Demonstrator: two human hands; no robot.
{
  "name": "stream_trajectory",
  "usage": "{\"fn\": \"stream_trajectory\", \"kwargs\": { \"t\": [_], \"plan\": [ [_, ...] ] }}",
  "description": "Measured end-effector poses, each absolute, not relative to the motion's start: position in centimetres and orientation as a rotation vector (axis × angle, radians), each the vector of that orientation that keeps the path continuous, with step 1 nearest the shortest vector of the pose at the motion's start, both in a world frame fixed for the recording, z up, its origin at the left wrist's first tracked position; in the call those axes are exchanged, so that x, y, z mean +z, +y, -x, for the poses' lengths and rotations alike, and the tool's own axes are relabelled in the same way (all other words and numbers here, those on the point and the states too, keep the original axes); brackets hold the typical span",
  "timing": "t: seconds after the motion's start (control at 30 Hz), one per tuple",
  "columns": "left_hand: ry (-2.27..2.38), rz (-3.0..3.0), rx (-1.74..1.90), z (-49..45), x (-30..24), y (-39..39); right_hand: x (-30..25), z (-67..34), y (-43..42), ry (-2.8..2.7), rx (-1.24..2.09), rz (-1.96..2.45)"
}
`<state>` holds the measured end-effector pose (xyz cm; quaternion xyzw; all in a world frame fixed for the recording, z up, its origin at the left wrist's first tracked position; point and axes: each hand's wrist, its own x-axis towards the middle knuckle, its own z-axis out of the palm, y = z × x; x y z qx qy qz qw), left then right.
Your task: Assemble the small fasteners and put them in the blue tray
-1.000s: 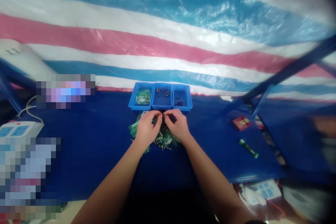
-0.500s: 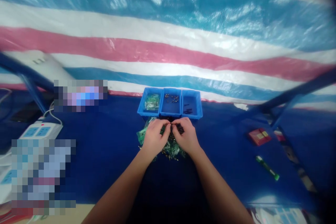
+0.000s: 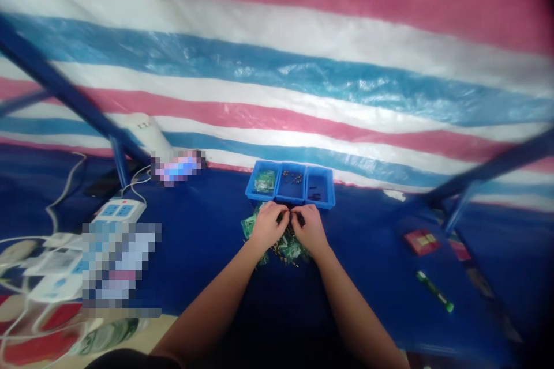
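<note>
Left hand (image 3: 268, 226) and right hand (image 3: 309, 229) with fingertips pinched together on a small part too tiny to identify, over a pile of green pieces (image 3: 289, 247), three blue bins (image 3: 290, 184) just behind, blue bench (image 3: 208, 253).

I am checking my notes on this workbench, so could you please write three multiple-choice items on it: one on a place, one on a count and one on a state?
1. Where does the loose pile of small green parts lie?
A. right in front of the blue plastic bins, under the hands
B. beside the white power strip
C. on the red flat box

2. How many small blue plastic bins stand side by side in the row?
A. two
B. three
C. five

3. How do the left hand and the right hand stand?
A. spread far apart
B. one lifted off the table
C. fingertips brought together over the pile

Answers:
1 A, since the pile lies just in front of the bins, partly covered by the hands.
2 B, since three compartments stand side by side.
3 C, since the fingertips meet at the middle.
</note>
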<state>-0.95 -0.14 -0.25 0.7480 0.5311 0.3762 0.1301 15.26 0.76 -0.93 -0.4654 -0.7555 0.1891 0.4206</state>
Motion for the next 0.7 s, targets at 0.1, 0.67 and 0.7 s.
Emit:
{"fn": "stream_trajectory", "kwargs": {
  "t": [0.1,0.67,0.7],
  "plan": [
    [1.545,-2.186,1.11,0.9,-0.5,-0.1,-1.3,-15.2,0.9,-1.882,0.502,1.159],
    [1.555,-2.234,1.154,0.7,-1.0,0.0,9.3,-17.0,-1.1,-1.549,0.468,0.857],
    [1.55,-2.243,1.163,0.7,-1.1,0.0,11.3,-17.6,-1.5,-1.558,0.494,0.786]
  ]
}}
